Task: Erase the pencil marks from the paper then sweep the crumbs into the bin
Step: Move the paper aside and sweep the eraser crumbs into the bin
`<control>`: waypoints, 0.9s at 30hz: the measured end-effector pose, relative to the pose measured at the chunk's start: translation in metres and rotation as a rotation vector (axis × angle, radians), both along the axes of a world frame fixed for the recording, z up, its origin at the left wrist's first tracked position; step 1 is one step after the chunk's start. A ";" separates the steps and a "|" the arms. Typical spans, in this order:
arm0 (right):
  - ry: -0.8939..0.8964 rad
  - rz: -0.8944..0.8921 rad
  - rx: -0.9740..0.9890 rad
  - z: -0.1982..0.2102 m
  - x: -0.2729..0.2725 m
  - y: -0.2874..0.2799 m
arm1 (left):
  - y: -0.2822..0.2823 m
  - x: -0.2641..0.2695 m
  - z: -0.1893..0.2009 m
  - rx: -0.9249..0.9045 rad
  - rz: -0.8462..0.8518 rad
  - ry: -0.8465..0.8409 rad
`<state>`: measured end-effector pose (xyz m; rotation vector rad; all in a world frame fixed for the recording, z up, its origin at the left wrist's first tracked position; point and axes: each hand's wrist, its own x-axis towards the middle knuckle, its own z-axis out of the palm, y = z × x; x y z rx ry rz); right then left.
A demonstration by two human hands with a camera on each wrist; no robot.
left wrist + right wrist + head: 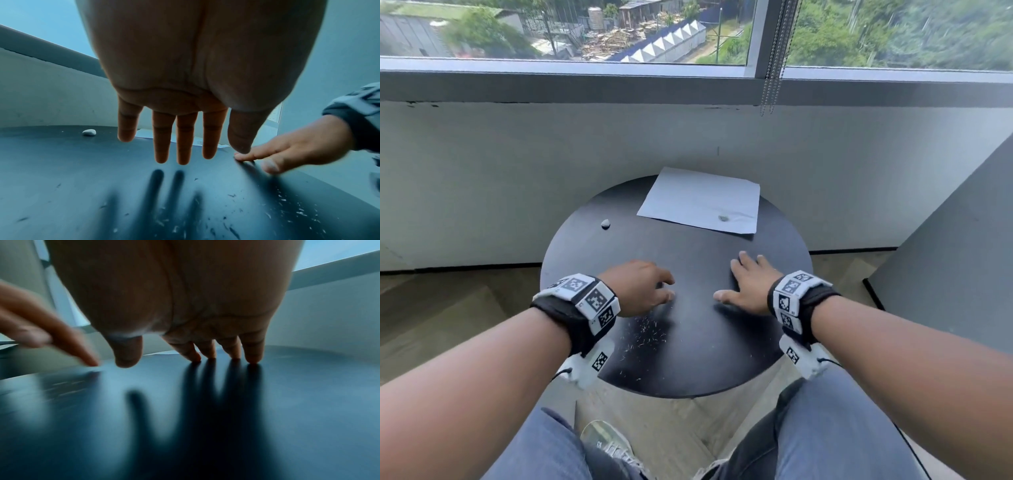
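Note:
A white sheet of paper [702,202] lies at the far side of the round black table [688,370], with a small grey lump [723,218] on its near right part. A small white eraser [605,224] [89,132] sits on the table left of the paper. Pale eraser crumbs [647,337] [292,209] are scattered on the near table. My left hand [643,286] [180,146] hovers over the table, fingers straight, holding nothing. My right hand [748,281] [207,353] rests flat with its fingertips on the table. No bin is in view.
A grey wall and a window sill run behind the table, with a bead chain [770,92] hanging from the blind. A grey panel [945,257] stands at the right. My knees [825,428] are under the table's near edge.

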<state>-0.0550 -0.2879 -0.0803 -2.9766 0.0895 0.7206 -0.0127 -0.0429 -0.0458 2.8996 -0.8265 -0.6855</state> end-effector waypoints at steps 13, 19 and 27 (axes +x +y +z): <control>-0.191 -0.097 0.333 0.023 -0.054 0.004 | 0.004 -0.022 0.003 -0.025 0.033 0.020; -0.142 -0.231 0.036 -0.021 -0.095 0.026 | -0.017 -0.050 0.003 0.085 -0.108 0.012; -0.250 0.010 0.590 -0.010 -0.119 0.093 | 0.020 -0.043 0.028 0.156 0.006 0.008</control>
